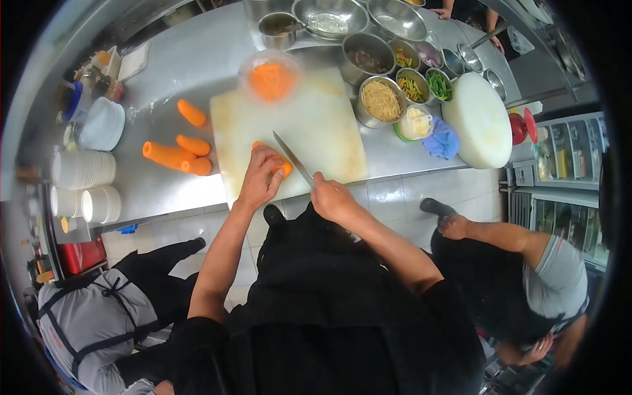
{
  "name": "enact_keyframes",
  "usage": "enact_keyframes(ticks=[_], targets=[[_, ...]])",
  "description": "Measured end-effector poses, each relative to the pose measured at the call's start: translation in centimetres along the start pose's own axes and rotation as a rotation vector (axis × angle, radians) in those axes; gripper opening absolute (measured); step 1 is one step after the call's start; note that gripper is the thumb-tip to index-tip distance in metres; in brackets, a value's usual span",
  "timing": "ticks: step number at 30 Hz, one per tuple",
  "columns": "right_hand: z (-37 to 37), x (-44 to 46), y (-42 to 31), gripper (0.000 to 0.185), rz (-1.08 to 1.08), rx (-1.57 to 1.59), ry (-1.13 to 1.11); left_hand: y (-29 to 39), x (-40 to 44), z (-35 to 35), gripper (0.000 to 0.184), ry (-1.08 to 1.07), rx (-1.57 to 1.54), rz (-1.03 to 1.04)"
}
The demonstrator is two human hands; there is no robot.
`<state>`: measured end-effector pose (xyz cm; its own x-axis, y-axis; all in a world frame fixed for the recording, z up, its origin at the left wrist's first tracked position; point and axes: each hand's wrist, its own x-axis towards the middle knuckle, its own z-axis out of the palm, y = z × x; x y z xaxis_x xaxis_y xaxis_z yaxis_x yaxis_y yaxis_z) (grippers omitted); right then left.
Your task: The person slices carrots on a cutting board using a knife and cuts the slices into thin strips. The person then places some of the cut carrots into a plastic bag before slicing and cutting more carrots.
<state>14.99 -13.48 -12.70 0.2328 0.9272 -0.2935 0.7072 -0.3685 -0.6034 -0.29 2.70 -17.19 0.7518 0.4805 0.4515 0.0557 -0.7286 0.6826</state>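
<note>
On the white cutting board, near its front edge, my left hand is closed over a piece of carrot. My right hand grips a knife by its handle, the blade pointing up and left, just right of the carrot piece. Toward the back of the board stands a clear bowl of cut orange carrot. Several peeled carrots lie on the steel table left of the board.
Metal pots with noodles and cut vegetables stand right of the board, beside a blue cloth and a round white board. Stacked white bowls are at the left. One person is at lower left, another at right.
</note>
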Motion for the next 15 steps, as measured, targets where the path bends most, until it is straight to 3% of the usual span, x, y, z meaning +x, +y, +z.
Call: enact_keyframes(ticks=[7,9,15], targets=[[-3.1,-1.1,-1.2,0.019,-0.003,-0.111,-0.103,-1.0,-1.0,1.3,0.012,0.047,0.130,0.005],[-3.8,-2.6,-1.3,0.013,-0.109,-0.106,-0.053,-1.1,-1.2,1.5,0.012,0.047,0.164,-0.020],[-5.1,-3.5,-2.3,0.012,-0.057,-0.119,-0.130,-1.1,-1.2,1.8,0.012,0.067,0.208,-0.044]])
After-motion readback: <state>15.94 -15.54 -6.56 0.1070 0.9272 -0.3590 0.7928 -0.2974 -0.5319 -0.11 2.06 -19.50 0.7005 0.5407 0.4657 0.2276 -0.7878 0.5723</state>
